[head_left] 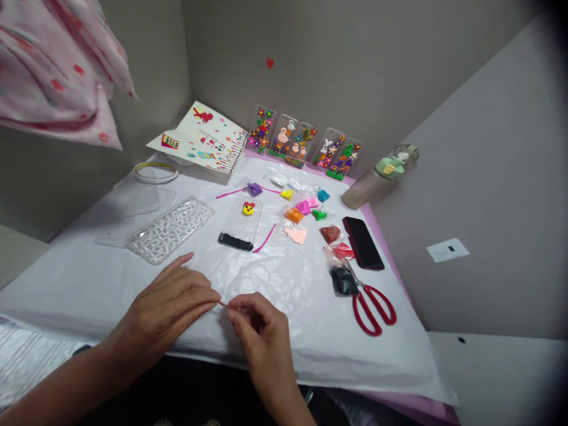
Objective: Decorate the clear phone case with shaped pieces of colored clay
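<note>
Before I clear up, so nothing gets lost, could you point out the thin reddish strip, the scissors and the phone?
Thin reddish strip (223,304): head view, middle of its exposed stretch.
Scissors (362,286): head view, where the red handles meet the blades.
Phone (364,243): head view, middle of its dark screen.

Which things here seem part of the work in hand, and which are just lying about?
Likely in use:
thin reddish strand, between left hand and right hand
clear case with yellow face
coloured packets

Likely just lying about:
dark phone
bottle
decorated sheet
</note>
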Demonstrator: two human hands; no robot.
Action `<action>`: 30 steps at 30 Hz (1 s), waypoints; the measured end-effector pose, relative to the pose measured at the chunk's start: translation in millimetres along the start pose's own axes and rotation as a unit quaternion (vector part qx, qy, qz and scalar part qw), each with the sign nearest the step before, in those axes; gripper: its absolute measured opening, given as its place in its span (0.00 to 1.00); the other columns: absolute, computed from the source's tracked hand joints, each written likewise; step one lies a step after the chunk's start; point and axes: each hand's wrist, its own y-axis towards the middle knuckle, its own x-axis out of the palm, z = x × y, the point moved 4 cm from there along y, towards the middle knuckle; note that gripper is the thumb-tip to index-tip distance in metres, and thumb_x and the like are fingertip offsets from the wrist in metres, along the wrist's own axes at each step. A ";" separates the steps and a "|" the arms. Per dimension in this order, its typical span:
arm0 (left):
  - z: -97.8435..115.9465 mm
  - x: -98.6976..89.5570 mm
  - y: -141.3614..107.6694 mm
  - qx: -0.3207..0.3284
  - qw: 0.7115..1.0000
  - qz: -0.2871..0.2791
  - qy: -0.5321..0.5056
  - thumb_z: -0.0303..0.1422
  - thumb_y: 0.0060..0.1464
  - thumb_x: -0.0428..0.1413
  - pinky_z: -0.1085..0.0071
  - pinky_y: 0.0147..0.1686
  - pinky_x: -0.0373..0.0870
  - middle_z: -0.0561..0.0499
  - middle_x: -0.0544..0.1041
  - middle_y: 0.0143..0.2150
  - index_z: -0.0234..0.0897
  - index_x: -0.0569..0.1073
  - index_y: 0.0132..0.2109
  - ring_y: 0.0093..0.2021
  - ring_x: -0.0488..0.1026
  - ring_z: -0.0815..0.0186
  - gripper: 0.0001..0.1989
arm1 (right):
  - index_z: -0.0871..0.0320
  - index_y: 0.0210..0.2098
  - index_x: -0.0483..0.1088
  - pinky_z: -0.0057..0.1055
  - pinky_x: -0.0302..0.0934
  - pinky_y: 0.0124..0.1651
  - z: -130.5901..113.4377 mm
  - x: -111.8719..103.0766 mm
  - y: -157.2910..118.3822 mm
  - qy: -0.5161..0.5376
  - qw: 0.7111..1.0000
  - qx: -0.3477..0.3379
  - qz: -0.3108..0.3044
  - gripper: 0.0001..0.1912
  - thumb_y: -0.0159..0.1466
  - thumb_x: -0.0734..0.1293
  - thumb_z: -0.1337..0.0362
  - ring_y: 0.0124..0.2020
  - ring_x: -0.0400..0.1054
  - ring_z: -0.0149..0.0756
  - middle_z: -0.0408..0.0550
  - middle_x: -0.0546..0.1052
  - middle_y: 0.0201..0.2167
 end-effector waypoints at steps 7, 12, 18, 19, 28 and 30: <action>-21.7 3.8 -2.4 0.014 0.998 -0.023 0.054 0.28 0.71 0.52 0.49 0.71 0.54 0.54 0.81 0.40 0.45 0.79 0.48 0.43 0.78 0.65 0.11 | 0.58 0.50 0.77 0.31 0.66 0.40 -1.2 1.0 -1.8 -0.289 0.933 -0.211 0.036 0.10 0.72 0.64 0.67 0.36 0.75 0.39 0.50 0.78 0.37; -34.7 0.9 -17.7 0.065 0.992 -0.071 0.086 0.24 0.68 0.51 0.51 0.72 0.56 0.53 0.83 0.48 0.47 0.75 0.59 0.51 0.79 0.64 0.19 | 0.57 0.46 0.75 0.27 0.66 0.35 0.6 -20.3 -5.0 -0.302 0.909 -0.266 0.110 0.09 0.73 0.63 0.69 0.32 0.75 0.34 0.48 0.79 0.35; -20.1 14.6 -49.1 0.030 0.979 -0.064 0.193 0.54 0.70 0.49 0.44 0.72 0.55 0.37 0.70 0.71 0.37 0.57 0.76 0.72 0.63 0.44 0.38 | 0.57 0.44 0.75 0.27 0.67 0.35 10.7 -37.3 -9.7 -0.324 0.882 -0.301 0.166 0.09 0.73 0.63 0.71 0.31 0.74 0.34 0.47 0.79 0.32; -14.8 21.0 -51.6 0.043 0.977 -0.079 0.194 0.59 0.67 0.49 0.45 0.71 0.54 0.37 0.68 0.72 0.36 0.54 0.77 0.72 0.63 0.44 0.44 | 0.57 0.44 0.75 0.27 0.66 0.35 12.3 -37.6 -9.8 -0.327 0.878 -0.304 0.169 0.09 0.73 0.63 0.71 0.31 0.74 0.34 0.47 0.79 0.32; -4.7 47.3 -43.5 0.119 0.960 -0.153 0.200 0.68 0.57 0.50 0.54 0.76 0.35 0.35 0.65 0.74 0.30 0.40 0.79 0.74 0.60 0.48 0.61 | 0.58 0.45 0.75 0.28 0.66 0.35 17.0 -33.8 -7.8 -0.359 0.858 -0.322 0.176 0.08 0.73 0.63 0.71 0.30 0.75 0.35 0.48 0.79 0.31; -4.1 43.9 -51.5 0.109 0.961 -0.162 0.196 0.68 0.56 0.52 0.54 0.76 0.32 0.37 0.65 0.74 0.32 0.41 0.79 0.74 0.61 0.48 0.60 | 0.59 0.45 0.75 0.29 0.66 0.35 18.1 -34.0 -8.1 -0.355 0.860 -0.322 0.173 0.08 0.73 0.63 0.72 0.31 0.75 0.35 0.49 0.80 0.31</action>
